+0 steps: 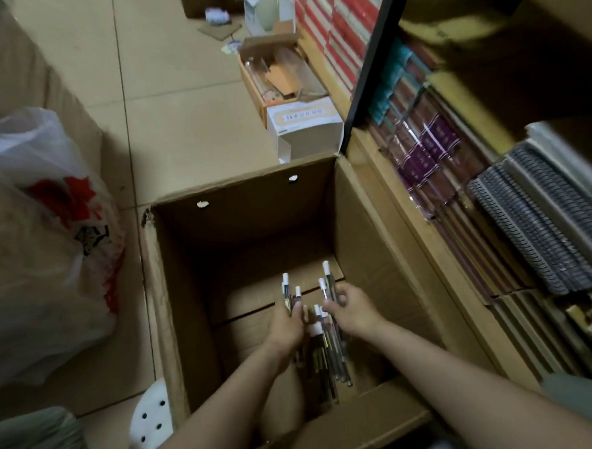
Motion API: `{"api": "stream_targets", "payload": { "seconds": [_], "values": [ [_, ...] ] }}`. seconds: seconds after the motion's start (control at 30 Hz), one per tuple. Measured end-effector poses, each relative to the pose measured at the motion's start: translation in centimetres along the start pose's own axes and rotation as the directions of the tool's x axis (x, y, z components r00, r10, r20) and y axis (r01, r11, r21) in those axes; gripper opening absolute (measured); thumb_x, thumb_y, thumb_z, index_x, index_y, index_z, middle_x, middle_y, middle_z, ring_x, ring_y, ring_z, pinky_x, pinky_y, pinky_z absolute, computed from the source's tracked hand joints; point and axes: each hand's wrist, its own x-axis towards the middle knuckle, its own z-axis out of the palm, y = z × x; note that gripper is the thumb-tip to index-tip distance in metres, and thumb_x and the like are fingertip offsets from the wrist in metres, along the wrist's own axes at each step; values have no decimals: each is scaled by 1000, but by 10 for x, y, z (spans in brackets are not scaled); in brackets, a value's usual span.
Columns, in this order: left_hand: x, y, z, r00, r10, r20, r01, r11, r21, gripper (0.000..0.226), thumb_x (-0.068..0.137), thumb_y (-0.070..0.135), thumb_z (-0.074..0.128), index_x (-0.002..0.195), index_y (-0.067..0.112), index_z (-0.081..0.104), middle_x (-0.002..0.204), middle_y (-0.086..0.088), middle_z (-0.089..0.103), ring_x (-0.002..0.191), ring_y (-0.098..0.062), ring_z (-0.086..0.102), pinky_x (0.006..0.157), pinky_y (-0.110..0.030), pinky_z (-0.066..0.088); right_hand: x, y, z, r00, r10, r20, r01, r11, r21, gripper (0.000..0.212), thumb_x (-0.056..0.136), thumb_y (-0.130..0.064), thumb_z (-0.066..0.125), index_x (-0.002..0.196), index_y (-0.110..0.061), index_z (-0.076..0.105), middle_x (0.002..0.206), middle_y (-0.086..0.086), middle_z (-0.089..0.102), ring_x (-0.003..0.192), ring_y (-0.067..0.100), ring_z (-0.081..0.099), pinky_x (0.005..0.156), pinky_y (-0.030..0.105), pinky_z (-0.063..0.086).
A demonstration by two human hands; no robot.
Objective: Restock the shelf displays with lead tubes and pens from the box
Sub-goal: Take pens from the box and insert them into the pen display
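Note:
A large open cardboard box [246, 220] stands on the floor below me. Both my arms reach down into it. My left hand [286, 322] is closed around a few dark pens with white caps [289, 293] that stick up past its fingers. My right hand [354, 310] grips more white-capped pens [326, 284], their caps pointing away from me. A loose bundle of the same pens [326, 363] lies on the box bottom between my wrists. The shelf [437, 261] with stacked stationery runs along the right.
Spiral notebooks [544, 218] and purple-wrapped packs [431, 148] fill the shelf. A white and red plastic bag [45, 237] sits at left. A white carton [303, 127] and an open tray box [280, 77] lie on the tiled floor beyond. A white perforated stool [150, 420] stands near left.

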Motion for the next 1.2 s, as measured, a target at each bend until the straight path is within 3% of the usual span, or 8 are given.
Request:
{"api": "stream_targets", "payload": {
  "seconds": [0.27, 0.4, 0.6, 0.73, 0.87, 1.0, 1.07, 1.2],
  "values": [
    [-86, 153, -28, 874, 333, 354, -304, 943, -138, 25, 100, 28, 50, 83, 11, 57, 57, 1, 53, 42, -6, 45, 40, -17, 36, -102, -77, -52, 958, -239, -156, 284, 856, 432, 14, 98, -15, 55, 110, -12, 62, 91, 4, 72, 67, 8, 68, 59, 22, 54],
    [-138, 212, -24, 753, 446, 483, -475, 877, -70, 30, 91, 25, 66, 104, -1, 65, 81, -10, 65, 70, -19, 59, 68, -28, 48, -164, -102, -95, 884, -375, -280, 464, 779, 421, 17, 98, -16, 55, 112, -17, 66, 92, 6, 73, 81, 15, 71, 70, 28, 55],
    [-191, 248, 3, 602, 558, 571, -568, 802, -185, 24, 89, 29, 67, 66, 24, 67, 50, 8, 52, 43, -3, 43, 41, -16, 35, -240, -113, -134, 830, -407, -381, 552, 694, 462, 15, 98, -15, 54, 101, -9, 67, 90, 18, 72, 81, 22, 70, 82, 41, 56],
    [-209, 257, 19, 540, 559, 629, -593, 783, -187, 20, 89, 33, 66, 89, 13, 66, 55, 8, 58, 47, -3, 52, 44, -15, 41, -267, -111, -149, 809, -381, -448, 562, 723, 400, 16, 98, -15, 54, 97, -11, 69, 102, 22, 71, 93, 32, 71, 83, 43, 59],
    [-216, 261, 35, 526, 564, 637, -583, 784, -212, 27, 89, 33, 65, 98, 7, 67, 60, 4, 58, 50, -5, 52, 46, -17, 41, -283, -105, -162, 770, -413, -486, 583, 766, 272, 17, 98, -18, 55, 98, -16, 72, 87, 5, 76, 78, 12, 73, 60, 18, 55],
    [-220, 269, 43, 523, 615, 590, -568, 768, -297, 22, 94, 27, 59, 102, 9, 67, 78, -1, 71, 47, -4, 48, 43, -17, 39, -298, -96, -189, 640, -447, -625, 588, 808, 24, 22, 99, -20, 54, 98, -36, 68, 90, -4, 70, 85, 10, 65, 78, 33, 58],
    [-222, 270, 46, 540, 626, 562, -590, 758, -278, 19, 95, 27, 56, 100, 11, 65, 95, -5, 74, 57, -12, 52, 48, -19, 42, -308, -91, -212, 553, -443, -706, 580, 813, -56, 24, 100, -22, 50, 112, -38, 63, 91, -5, 64, 81, 8, 59, 69, 30, 52],
    [-229, 263, 57, 556, 633, 539, -652, 734, -190, 16, 95, 28, 57, 95, 14, 65, 88, -6, 74, 60, -14, 52, 50, -22, 42, -331, -88, -258, 444, -449, -775, 621, 778, -95, 21, 104, -33, 40, 104, -50, 53, 82, -11, 52, 67, 1, 47, 61, 23, 38]
  ]
}}
